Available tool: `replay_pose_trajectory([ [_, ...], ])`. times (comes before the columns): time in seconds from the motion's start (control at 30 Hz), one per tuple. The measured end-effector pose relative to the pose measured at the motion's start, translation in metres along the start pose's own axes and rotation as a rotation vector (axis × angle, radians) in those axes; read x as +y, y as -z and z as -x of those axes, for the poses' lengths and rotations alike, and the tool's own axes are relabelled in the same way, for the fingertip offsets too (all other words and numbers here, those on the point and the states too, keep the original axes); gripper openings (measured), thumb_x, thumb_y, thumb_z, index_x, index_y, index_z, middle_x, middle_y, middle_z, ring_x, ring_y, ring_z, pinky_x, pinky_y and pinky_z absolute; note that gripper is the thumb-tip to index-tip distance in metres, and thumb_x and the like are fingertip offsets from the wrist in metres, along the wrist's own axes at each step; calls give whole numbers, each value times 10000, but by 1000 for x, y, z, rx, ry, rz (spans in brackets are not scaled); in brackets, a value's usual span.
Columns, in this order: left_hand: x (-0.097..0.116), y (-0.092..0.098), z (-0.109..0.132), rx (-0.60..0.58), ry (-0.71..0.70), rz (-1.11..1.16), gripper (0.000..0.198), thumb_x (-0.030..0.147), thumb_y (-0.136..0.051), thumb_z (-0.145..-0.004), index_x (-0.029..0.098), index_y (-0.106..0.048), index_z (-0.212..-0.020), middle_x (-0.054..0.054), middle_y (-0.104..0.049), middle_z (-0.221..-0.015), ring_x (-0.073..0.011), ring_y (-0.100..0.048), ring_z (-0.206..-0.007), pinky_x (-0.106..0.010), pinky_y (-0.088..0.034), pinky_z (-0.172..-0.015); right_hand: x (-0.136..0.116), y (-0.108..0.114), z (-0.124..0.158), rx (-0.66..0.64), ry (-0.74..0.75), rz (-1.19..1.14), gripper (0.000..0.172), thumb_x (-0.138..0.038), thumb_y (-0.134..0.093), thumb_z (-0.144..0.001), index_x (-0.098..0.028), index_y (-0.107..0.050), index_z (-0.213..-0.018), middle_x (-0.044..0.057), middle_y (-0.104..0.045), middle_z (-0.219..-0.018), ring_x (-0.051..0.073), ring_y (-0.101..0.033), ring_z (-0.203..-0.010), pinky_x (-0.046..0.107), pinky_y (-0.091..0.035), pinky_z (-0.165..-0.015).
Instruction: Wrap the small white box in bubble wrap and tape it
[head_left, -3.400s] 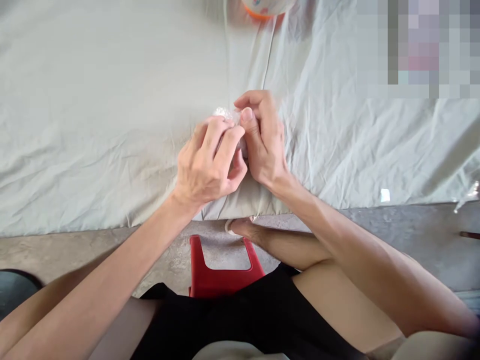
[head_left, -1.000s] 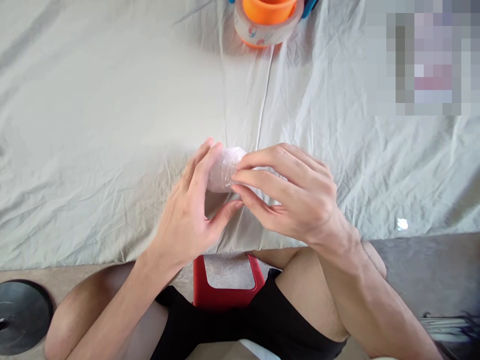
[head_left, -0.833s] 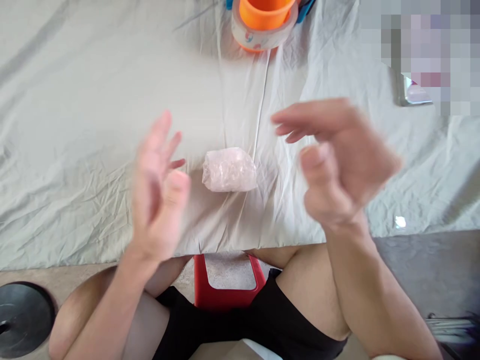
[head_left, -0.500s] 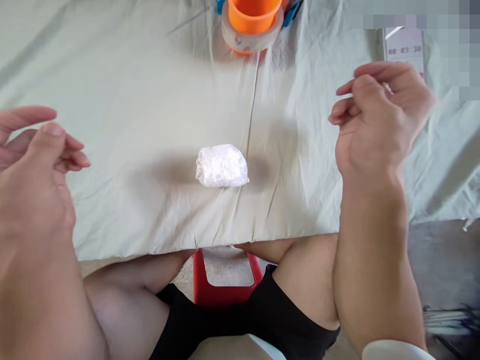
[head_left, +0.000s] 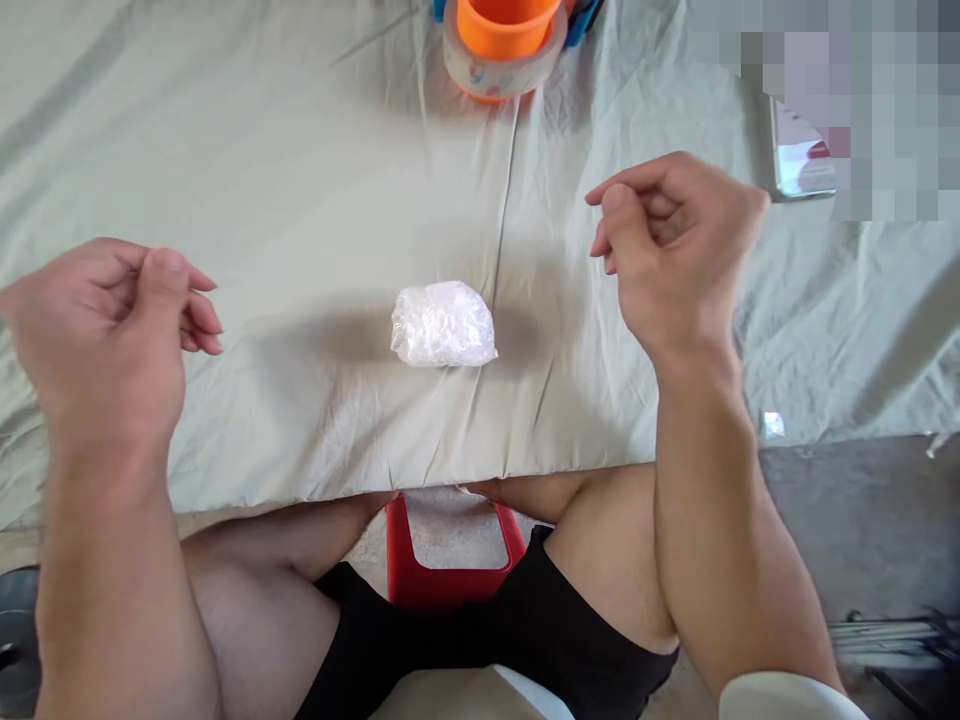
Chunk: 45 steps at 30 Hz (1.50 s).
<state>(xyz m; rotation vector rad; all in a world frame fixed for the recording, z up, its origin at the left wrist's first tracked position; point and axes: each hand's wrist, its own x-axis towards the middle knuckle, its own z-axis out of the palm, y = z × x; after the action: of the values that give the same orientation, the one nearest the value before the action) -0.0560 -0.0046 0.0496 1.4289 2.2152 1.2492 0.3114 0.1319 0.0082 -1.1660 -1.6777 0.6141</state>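
Note:
A small bundle in clear bubble wrap (head_left: 444,324) lies on the pale cloth, near the table's front edge. To its left, my left hand (head_left: 124,330) hovers over the cloth with loosely curled fingers and holds nothing I can see. My right hand (head_left: 675,250) is raised on the other side, its fingers bent and the thumb close to the index finger; no object shows in it. Neither hand touches the bundle.
At the back stands an orange cup (head_left: 506,28) with a roll of tape (head_left: 502,78) around it. A phone (head_left: 802,165) lies at the back right, partly behind a blurred patch. Below the table edge is a red stool (head_left: 450,588). A small shiny scrap (head_left: 773,424) lies at the right front edge.
Both hands have moved inward: my left hand to the right, my right hand to the left and slightly down. The bundle has stayed in place.

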Motion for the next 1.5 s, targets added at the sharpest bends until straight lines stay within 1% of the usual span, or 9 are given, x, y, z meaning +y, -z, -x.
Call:
replay_pose_trajectory([
  [0.13,18,-10,9,-32,-33,1,60,317,-756,-969,293,-811,-964,51,-693,-760,-217,-685,-676,-539,-638,-654,-7,-5,8,-105,31,21,203,-413,-749,-1087,-303,-767,-918,12,-698,-741,210,-644,-644,405,-462,-612],
  [0.2,23,-17,13,-68,-81,79,156,373,-858,-940,285,-826,-1065,41,-750,-858,-246,-771,-807,-559,-690,-763,-15,-7,13,-160,58,27,204,-423,-707,-1119,-306,-774,-966,16,-762,-837,219,-712,-735,409,-533,-671],
  [0.3,28,-32,24,-259,-205,185,395,551,-887,-998,312,-806,-1302,1,-846,-1282,-310,-834,-1135,-533,-717,-903,-31,-9,21,-292,221,9,127,-426,-720,-1130,-319,-789,-1140,31,-832,-1096,238,-782,-941,419,-619,-808],
  [0.4,36,-49,40,-389,-368,185,668,686,-839,-1022,345,-668,-1570,-56,-736,-1596,-369,-719,-1468,-525,-705,-1064,-43,-13,30,-398,460,8,183,-419,-794,-1103,-299,-767,-1239,51,-824,-1238,256,-792,-1081,434,-643,-910],
  [0.5,44,-62,54,-521,-420,115,717,678,-786,-1066,365,-569,-1674,-76,-617,-1753,-352,-586,-1642,-546,-573,-1327,-44,-17,37,-398,616,88,132,-358,-782,-1119,-269,-746,-1209,46,-820,-1238,232,-768,-1022,427,-613,-882],
  [0.73,48,-74,66,-464,-400,68,480,367,-742,-1135,322,-626,-1599,-56,-755,-1576,-276,-749,-1449,-474,-652,-1236,-45,-26,46,-332,680,199,81,-227,-745,-1123,-283,-735,-1182,36,-823,-1241,213,-731,-953,415,-578,-819],
  [1.13,47,-76,68,-470,-396,68,456,377,-745,-1145,323,-611,-1577,-44,-758,-1566,-256,-758,-1422,-451,-679,-1191,-57,-29,51,-312,691,211,221,-30,-633,-1099,-240,-669,-1040,11,-792,-1022,163,-718,-837,334,-606,-734],
  [1.33,48,-79,71,-449,-369,99,483,501,-751,-1136,349,-593,-1566,-7,-779,-1509,-262,-784,-1371,-457,-717,-1141,-59,-35,51,-248,519,224,188,-164,-573,-1177,-294,-683,-1099,-7,-791,-1082,163,-762,-901,334,-632,-771],
  [1.5,49,-80,78,-451,-345,165,766,462,-758,-1137,394,-316,-1759,-74,-723,-1592,-298,-744,-1466,-514,-710,-1168,-54,-38,37,-171,274,77,187,-267,-610,-1175,-294,-694,-1011,46,-795,-1090,207,-780,-938,383,-656,-799],
])
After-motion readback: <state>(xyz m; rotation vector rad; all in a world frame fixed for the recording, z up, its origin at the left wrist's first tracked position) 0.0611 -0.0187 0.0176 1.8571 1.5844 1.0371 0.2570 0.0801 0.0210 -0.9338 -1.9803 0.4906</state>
